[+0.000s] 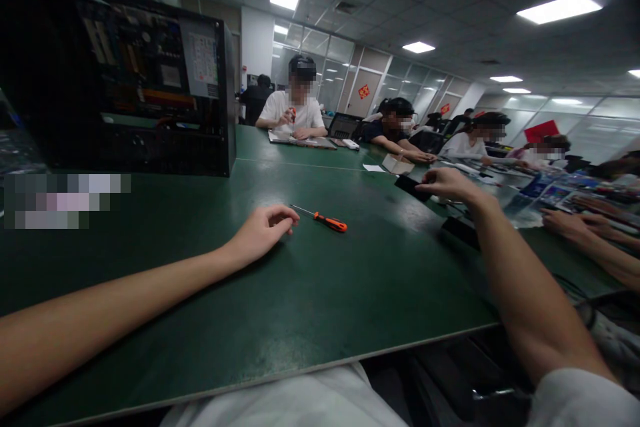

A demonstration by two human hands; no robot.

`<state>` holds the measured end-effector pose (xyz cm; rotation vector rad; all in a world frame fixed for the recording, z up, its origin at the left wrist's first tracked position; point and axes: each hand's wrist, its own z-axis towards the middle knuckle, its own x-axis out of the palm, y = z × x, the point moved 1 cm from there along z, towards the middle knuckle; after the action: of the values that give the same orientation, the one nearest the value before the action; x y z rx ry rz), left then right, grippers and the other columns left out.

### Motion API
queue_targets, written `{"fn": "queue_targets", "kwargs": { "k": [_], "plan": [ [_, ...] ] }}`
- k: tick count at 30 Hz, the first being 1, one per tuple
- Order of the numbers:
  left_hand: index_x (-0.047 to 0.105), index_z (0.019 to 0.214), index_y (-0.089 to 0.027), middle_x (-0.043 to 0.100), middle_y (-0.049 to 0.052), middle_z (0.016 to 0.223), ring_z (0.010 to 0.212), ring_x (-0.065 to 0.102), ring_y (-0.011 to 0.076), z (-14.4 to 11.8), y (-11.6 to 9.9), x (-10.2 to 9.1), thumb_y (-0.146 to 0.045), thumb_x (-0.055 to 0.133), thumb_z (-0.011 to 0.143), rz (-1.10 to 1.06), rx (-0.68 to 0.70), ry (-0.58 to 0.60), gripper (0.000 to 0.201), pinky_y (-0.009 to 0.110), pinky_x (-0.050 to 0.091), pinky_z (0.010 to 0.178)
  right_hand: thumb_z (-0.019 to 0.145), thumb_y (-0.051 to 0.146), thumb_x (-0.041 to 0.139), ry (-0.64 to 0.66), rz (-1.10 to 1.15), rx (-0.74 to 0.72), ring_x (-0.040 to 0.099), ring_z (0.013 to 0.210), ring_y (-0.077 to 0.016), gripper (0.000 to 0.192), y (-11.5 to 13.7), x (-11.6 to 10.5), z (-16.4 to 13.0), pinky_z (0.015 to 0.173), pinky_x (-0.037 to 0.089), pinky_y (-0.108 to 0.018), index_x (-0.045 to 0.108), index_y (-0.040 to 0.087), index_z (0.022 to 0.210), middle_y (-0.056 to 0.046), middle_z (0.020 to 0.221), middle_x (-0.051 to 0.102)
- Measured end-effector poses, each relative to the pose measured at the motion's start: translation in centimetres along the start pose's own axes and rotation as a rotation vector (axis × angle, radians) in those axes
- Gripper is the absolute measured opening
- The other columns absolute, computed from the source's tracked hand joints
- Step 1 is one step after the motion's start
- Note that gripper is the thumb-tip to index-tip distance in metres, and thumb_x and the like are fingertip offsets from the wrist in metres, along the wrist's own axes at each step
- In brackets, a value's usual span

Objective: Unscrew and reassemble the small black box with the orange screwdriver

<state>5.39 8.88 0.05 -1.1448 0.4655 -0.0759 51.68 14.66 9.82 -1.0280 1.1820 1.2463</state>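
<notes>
1. Head view, left hand (263,232): rests on the green table (310,300), fingers curled loosely inward, gripping nothing. Forearm lies flat along the tabletop.
2. Head view, screwdriver (321,219): orange handle, thin metal shaft, lying flat on the table just beside the left fingertips, apart from them. Tip points toward the hand.
3. Head view, right hand (447,183): stretched out to the far right edge of the table, palm down, fingers bent over a flat dark object (411,187). Whether it grips that object or only touches it cannot be told.
4. Head view, computer case (125,80): large black housing standing on the table at left, side panel off. Contents: a circuit board with slots, cables, and a white label inside. Well apart from both hands.
5. Head view, surroundings: other people sit further along the tables with a laptop (303,140) and papers; another person's arm (590,240) lies at far right, near the right hand.
6. Risks, as a judgement: the screwdriver could roll away if the curled fingers nudge it; the sharp tip faces the hand and could prick it; the outstretched right arm could bump the neighbouring arm or push the dark object off the table edge.
</notes>
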Motion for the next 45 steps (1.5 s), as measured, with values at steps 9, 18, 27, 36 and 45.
{"fn": "queue_targets", "kwargs": {
  "k": [9, 18, 27, 36, 45],
  "plan": [
    [0.061, 0.122, -0.016, 0.065, 0.014, 0.127, 0.115, 0.063, 0.0275, -0.2, -0.5, -1.7, -0.044, 0.062, 0.091, 0.056, 0.172, -0.243, 0.043, 0.04, 0.051, 0.095, 0.083, 0.049, 0.073, -0.046, 0.411, -0.811, 0.062, 0.081, -0.0177, 0.034, 18.7, -0.2, -5.8, 0.073, 0.045, -0.029, 0.065, 0.018, 0.093, -0.005, 0.091, 0.069],
    [0.066, 0.114, -0.013, 0.071, 0.012, 0.112, 0.104, 0.066, 0.0275, -0.2, -0.6, -2.0, -0.053, 0.053, 0.093, 0.075, 0.091, -0.057, 0.047, 0.039, 0.05, 0.094, 0.088, 0.036, 0.071, 0.022, 0.32, -1.012, 0.063, 0.086, -0.019, 0.027, 25.5, 6.1, -8.9, 0.077, 0.046, -0.03, 0.062, 0.016, 0.103, -0.008, 0.098, 0.069],
    [0.069, 0.114, -0.014, 0.073, 0.012, 0.112, 0.104, 0.068, 0.0281, -0.1, -0.3, -1.9, -0.053, 0.055, 0.094, 0.121, 0.061, -0.013, 0.046, 0.04, 0.052, 0.094, 0.097, 0.051, 0.053, -0.111, 0.32, -0.798, 0.064, 0.09, -0.0226, 0.041, 20.5, 6.5, -5.1, 0.08, 0.049, -0.035, 0.063, 0.013, 0.111, -0.014, 0.104, 0.07],
    [0.07, 0.118, -0.018, 0.072, 0.011, 0.12, 0.107, 0.068, 0.0279, -0.4, -0.7, -1.7, -0.046, 0.066, 0.089, 0.287, 0.102, 0.037, 0.041, 0.04, 0.053, 0.094, 0.094, 0.051, 0.059, 0.159, 0.26, -0.795, 0.062, 0.073, -0.0159, 0.045, 19.5, 7.6, -4.3, 0.066, 0.043, -0.027, 0.069, 0.012, 0.113, -0.009, 0.092, 0.073],
    [0.071, 0.117, -0.018, 0.073, 0.01, 0.118, 0.108, 0.068, 0.029, -0.4, -0.9, -1.5, -0.046, 0.069, 0.085, 0.354, 0.12, 0.065, 0.043, 0.041, 0.052, 0.098, 0.089, 0.04, 0.065, -0.063, 0.432, -0.768, 0.062, 0.082, -0.0175, 0.029, 19.8, 7.4, -4.1, 0.074, 0.046, -0.029, 0.071, 0.013, 0.098, -0.009, 0.094, 0.069]
  ]
}}
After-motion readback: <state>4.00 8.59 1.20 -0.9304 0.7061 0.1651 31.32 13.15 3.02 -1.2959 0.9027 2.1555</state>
